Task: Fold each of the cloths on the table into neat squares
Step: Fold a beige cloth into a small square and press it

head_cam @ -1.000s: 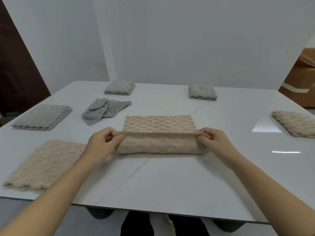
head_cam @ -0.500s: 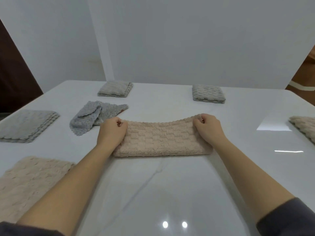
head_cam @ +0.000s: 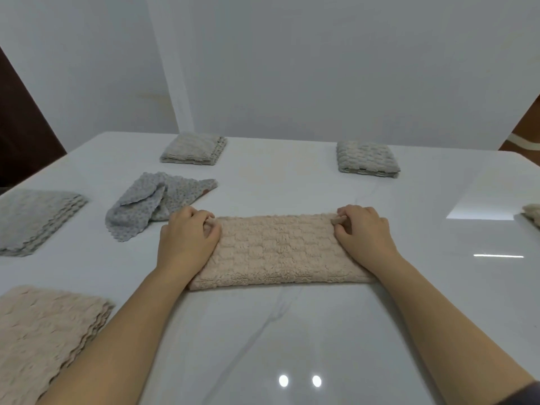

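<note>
The beige cloth (head_cam: 280, 252) lies in the middle of the frame on the white desk (head_cam: 292, 331), folded into a long band with its fold toward the bottom of the frame. The left grip (head_cam: 187, 238) rests on the band's left end, fingers curled and pinching the far left corner. The right grip (head_cam: 362, 232) does the same on the right end, thumb and curled fingers closed on the far right corner.

Just left of the left grip lies a crumpled grey cloth (head_cam: 152, 203). Two folded grey squares sit further up, one upper left (head_cam: 193, 149) and one upper right (head_cam: 365, 156). A flat grey cloth (head_cam: 32, 217) lies at the left edge, another beige cloth (head_cam: 41, 331) at lower left, and a beige corner (head_cam: 533, 213) shows at the right edge.
</note>
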